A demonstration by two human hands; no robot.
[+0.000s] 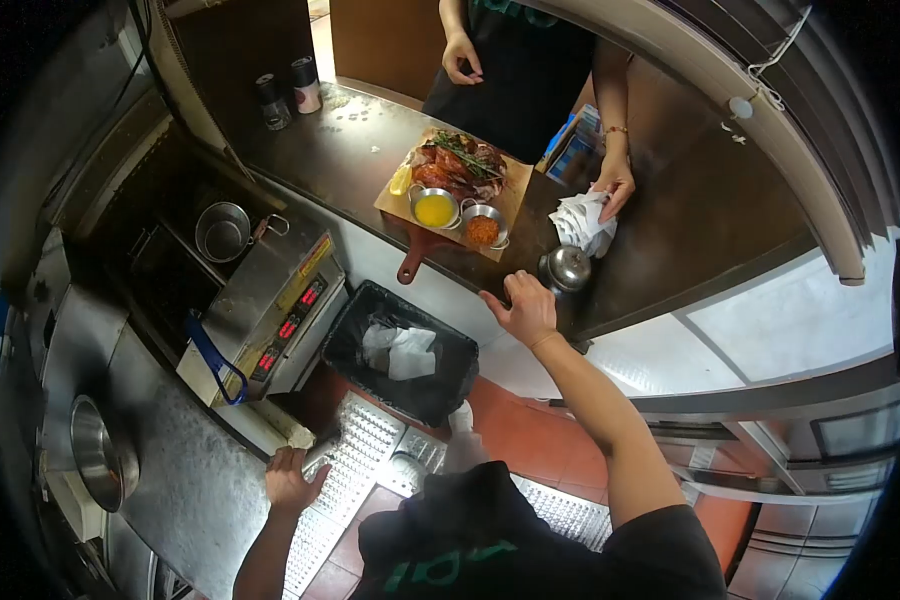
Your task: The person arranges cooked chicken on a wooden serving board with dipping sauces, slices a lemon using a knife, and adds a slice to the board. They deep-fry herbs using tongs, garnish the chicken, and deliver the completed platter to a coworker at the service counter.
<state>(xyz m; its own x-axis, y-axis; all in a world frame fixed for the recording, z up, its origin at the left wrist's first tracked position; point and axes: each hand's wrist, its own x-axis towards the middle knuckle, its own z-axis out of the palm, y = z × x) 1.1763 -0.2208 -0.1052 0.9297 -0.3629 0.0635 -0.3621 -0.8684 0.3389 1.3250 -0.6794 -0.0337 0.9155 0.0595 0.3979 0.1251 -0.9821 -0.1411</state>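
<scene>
My right hand (525,312) is at the front edge of the dark counter (660,270), thumb spread away from curled fingers, with nothing visible in it. Just right of it stands a round, shiny metal bell-like object (567,268). Ahead lies a wooden board (417,246) with paper, roasted meat (448,170), green herb sprigs and a lemon wedge (400,180). Two small metal cups on it hold yellow sauce (434,210) and an orange-red relish (482,231). My left hand (292,482) rests by the steel worktop's edge, fingers apart; a greyish metal piece beside it is unclear.
Across the counter, a person's hand (618,188) touches crumpled white paper (583,222); their other hand (460,60) hangs free. A lined bin (450,380) stands below. Left are a fryer (270,300) with a blue handle, a metal bowl (98,455) and two grinders (305,85).
</scene>
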